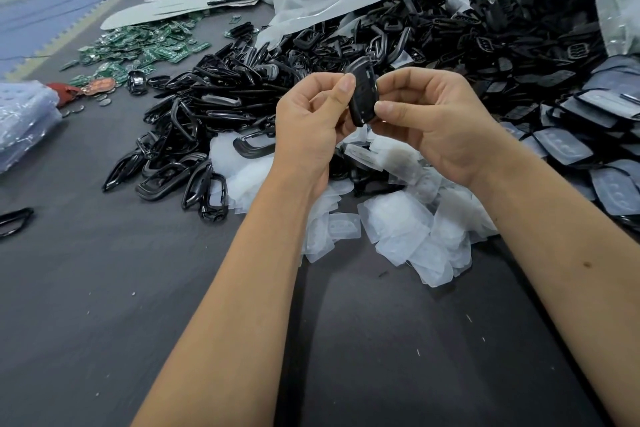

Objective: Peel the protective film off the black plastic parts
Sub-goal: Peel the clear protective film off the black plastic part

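We are holding black plastic part (362, 94) raised between both hands, above heap of peeled film (398, 218). Left hand (311, 121) pinching one edge, steadying piece; right hand (429, 121) pinching opposite edge, thumb likely seeking film corner. Unpeeled parts (568, 149) lying at right, within reach on table (104, 288).

Dark grey table (104, 305) is pretty loaded: big heap of black frames (194, 121), a pile of clear film bits (408, 232), green circuit boards (138, 52), film-covered black parts (588, 135) on the right.
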Demonstrator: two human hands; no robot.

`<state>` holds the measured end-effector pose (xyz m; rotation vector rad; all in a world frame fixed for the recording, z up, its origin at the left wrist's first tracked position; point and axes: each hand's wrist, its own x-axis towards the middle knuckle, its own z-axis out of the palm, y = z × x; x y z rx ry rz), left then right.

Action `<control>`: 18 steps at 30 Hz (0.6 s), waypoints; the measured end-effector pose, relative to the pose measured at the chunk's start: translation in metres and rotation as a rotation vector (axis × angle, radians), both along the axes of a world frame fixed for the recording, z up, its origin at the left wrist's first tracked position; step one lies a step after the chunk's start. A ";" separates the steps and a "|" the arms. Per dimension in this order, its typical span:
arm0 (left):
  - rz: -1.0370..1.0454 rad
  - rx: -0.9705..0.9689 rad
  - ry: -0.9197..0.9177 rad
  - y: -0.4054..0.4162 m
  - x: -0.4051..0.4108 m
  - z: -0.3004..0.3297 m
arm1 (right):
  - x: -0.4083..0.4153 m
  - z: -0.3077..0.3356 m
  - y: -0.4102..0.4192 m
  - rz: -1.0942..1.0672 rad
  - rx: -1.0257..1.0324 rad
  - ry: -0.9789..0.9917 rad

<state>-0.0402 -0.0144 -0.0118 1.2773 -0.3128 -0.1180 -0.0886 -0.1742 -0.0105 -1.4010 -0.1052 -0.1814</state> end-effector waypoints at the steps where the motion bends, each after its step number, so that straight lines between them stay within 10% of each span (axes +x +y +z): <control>1: 0.006 0.004 -0.006 -0.001 0.000 -0.001 | 0.000 0.000 0.000 -0.002 -0.005 -0.001; 7: 0.009 0.008 -0.003 -0.001 0.001 -0.005 | -0.002 0.001 0.001 -0.073 -0.118 -0.061; 18: 0.000 0.150 0.227 0.001 0.008 -0.003 | 0.002 -0.009 0.003 -0.518 -1.108 -0.564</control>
